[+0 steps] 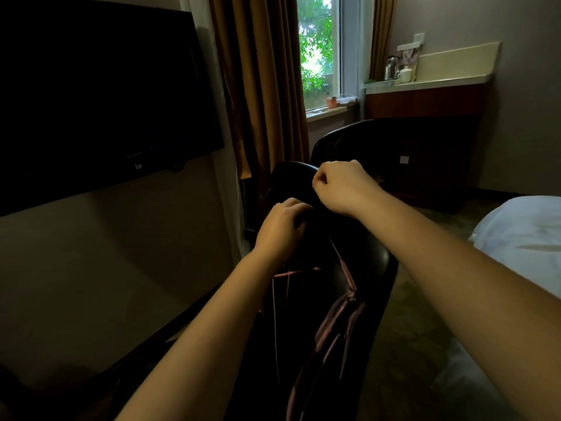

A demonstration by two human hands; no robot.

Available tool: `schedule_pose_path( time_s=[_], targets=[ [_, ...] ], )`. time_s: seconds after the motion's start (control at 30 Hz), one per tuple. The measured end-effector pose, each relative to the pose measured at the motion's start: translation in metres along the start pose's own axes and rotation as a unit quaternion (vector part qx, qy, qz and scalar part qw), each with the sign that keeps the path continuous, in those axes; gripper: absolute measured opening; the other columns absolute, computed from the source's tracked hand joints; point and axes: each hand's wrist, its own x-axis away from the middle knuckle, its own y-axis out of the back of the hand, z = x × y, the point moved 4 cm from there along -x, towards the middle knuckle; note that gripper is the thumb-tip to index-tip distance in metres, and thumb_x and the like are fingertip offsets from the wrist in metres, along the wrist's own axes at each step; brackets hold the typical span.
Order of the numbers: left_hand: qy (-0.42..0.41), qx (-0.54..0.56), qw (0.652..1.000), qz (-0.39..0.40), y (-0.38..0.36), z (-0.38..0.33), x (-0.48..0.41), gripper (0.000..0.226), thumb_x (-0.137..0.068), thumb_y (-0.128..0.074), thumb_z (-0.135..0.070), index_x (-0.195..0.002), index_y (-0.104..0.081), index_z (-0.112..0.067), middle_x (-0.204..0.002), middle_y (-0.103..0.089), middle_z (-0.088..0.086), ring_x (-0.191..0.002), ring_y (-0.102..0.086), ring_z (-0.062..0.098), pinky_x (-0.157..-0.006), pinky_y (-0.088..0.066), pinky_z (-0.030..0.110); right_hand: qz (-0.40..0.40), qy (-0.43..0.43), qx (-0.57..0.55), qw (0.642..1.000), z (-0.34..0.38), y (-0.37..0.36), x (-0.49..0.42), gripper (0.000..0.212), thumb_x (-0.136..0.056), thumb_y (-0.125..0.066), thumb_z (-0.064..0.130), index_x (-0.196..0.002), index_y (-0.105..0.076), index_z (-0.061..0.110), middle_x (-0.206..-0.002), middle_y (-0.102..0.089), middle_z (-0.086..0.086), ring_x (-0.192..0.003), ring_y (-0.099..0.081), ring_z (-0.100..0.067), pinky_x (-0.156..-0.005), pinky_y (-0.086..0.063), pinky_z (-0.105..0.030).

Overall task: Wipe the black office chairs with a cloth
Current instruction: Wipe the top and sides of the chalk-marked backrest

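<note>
Left hand (282, 226) curls onto dark, pink-trimmed fabric (334, 314) draped over the near chair (293, 173). Right hand (343, 186) is pinched narrow just above; too dark to tell what either holds. Probably gathering the fabric to bare the chair for wiping; no cloth is identifiable.

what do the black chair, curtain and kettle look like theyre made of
Black chair: probably leather or faux leather, smooth, with a soft sheen along its rim. Curtain: tan woven fabric, matte, hanging in soft folds. Kettle: likely stainless steel, polished, with bright reflections; too small to be sure.
</note>
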Motion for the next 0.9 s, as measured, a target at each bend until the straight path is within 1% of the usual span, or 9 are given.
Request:
schedule_pose_path(
  time_s=[0.07, 0.23, 0.33, 0.4, 0.5, 0.57, 0.67, 0.77, 0.9],
  targets=[
    [-0.019, 0.003, 1.000, 0.000, 0.002, -0.011, 0.014, 0.034, -0.096, -0.053, -0.009, -0.128, -0.059, -0.015, -0.128, -0.055, 0.002, -0.114, -0.050, 0.018, -0.095, -0.045, 0.031, -0.002, -0.006, 0.000, 1.000, -0.001, 0.001, 0.003, 0.025, -0.100, -0.041, 0.022, -0.112, -0.063, 0.018, -0.119, -0.057, -0.011, -0.125, -0.036, -0.025, -0.084, -0.042, -0.035],
    [-0.036, 0.038, 0.999, 0.005, 0.009, -0.040, 0.048, 0.033, -0.096, -0.053, -0.010, -0.128, -0.060, -0.014, -0.127, -0.055, 0.002, -0.116, -0.050, 0.020, -0.098, -0.045, 0.034, -0.002, -0.014, 0.024, 1.000, -0.001, 0.002, 0.008, 0.025, -0.098, -0.043, 0.024, -0.115, -0.061, 0.020, -0.125, -0.054, -0.011, -0.116, -0.044, -0.027, -0.080, -0.044, -0.035],
    [-0.052, 0.045, 0.998, 0.008, 0.012, -0.054, 0.070, 0.033, -0.096, -0.053, -0.012, -0.127, -0.061, -0.015, -0.127, -0.054, 0.001, -0.117, -0.049, 0.017, -0.098, -0.043, 0.029, -0.001, -0.021, 0.031, 0.999, 0.001, 0.002, 0.016, 0.028, -0.098, -0.044, 0.026, -0.121, -0.059, 0.020, -0.132, -0.046, -0.014, -0.103, -0.051, -0.025, -0.072, -0.044, -0.033],
    [-0.073, 0.044, 0.996, 0.007, 0.012, -0.061, 0.084, 0.032, -0.095, -0.054, -0.013, -0.127, -0.061, -0.017, -0.126, -0.054, -0.002, -0.116, -0.049, 0.016, -0.096, -0.041, 0.025, -0.001, -0.023, 0.039, 0.999, 0.001, 0.003, 0.023, 0.028, -0.099, -0.044, 0.026, -0.122, -0.059, 0.020, -0.134, -0.042, -0.014, -0.097, -0.052, -0.023, -0.068, -0.043, -0.032],
    [-0.097, 0.048, 0.994, 0.006, 0.010, -0.071, 0.103, 0.029, -0.094, -0.055, -0.017, -0.122, -0.063, -0.021, -0.121, -0.055, -0.006, -0.110, -0.050, 0.012, -0.092, -0.045, 0.026, 0.002, -0.011, 0.050, 0.999, 0.001, 0.002, 0.028, 0.029, -0.098, -0.043, 0.026, -0.122, -0.059, 0.021, -0.132, -0.047, -0.014, -0.105, -0.049, -0.024, -0.070, -0.042, -0.033],
    [-0.105, 0.051, 0.993, 0.002, 0.011, -0.075, 0.113, 0.028, -0.093, -0.053, -0.024, -0.119, -0.064, -0.022, -0.118, -0.055, -0.008, -0.105, -0.050, 0.010, -0.087, -0.047, 0.026, 0.006, -0.011, 0.050, 0.999, 0.002, 0.002, 0.031, 0.029, -0.098, -0.042, 0.025, -0.121, -0.059, 0.021, -0.132, -0.048, -0.013, -0.111, -0.047, -0.025, -0.072, -0.043, -0.034],
    [-0.143, 0.011, 0.989, -0.017, 0.016, -0.075, 0.117, 0.032, -0.090, -0.050, -0.031, -0.117, -0.065, -0.022, -0.116, -0.058, -0.007, -0.099, -0.050, 0.012, -0.080, -0.047, 0.028, 0.012, 0.000, 0.060, 0.998, 0.006, 0.001, 0.033, 0.028, -0.098, -0.041, 0.023, -0.121, -0.058, 0.019, -0.129, -0.051, -0.013, -0.122, -0.038, -0.027, -0.080, -0.047, -0.039],
    [-0.193, -0.073, 0.977, -0.051, 0.015, -0.071, 0.109, 0.030, -0.090, -0.052, -0.030, -0.115, -0.066, -0.023, -0.112, -0.062, -0.005, -0.097, -0.052, 0.016, -0.076, -0.045, 0.035, 0.011, 0.000, 0.063, 0.998, 0.006, -0.001, 0.031, 0.029, -0.099, -0.042, 0.025, -0.124, -0.056, 0.021, -0.131, -0.048, -0.015, -0.118, -0.041, -0.026, -0.080, -0.047, -0.038],
    [-0.189, -0.076, 0.976, -0.081, 0.012, -0.058, 0.093, 0.029, -0.089, -0.052, -0.029, -0.113, -0.068, -0.023, -0.111, -0.064, -0.002, -0.097, -0.057, 0.020, -0.076, -0.045, 0.041, 0.016, -0.004, 0.054, 0.998, 0.006, 0.000, 0.023, 0.030, -0.100, -0.043, 0.026, -0.126, -0.055, 0.021, -0.132, -0.045, -0.014, -0.121, -0.040, -0.026, -0.084, -0.047, -0.040]
  ],
)
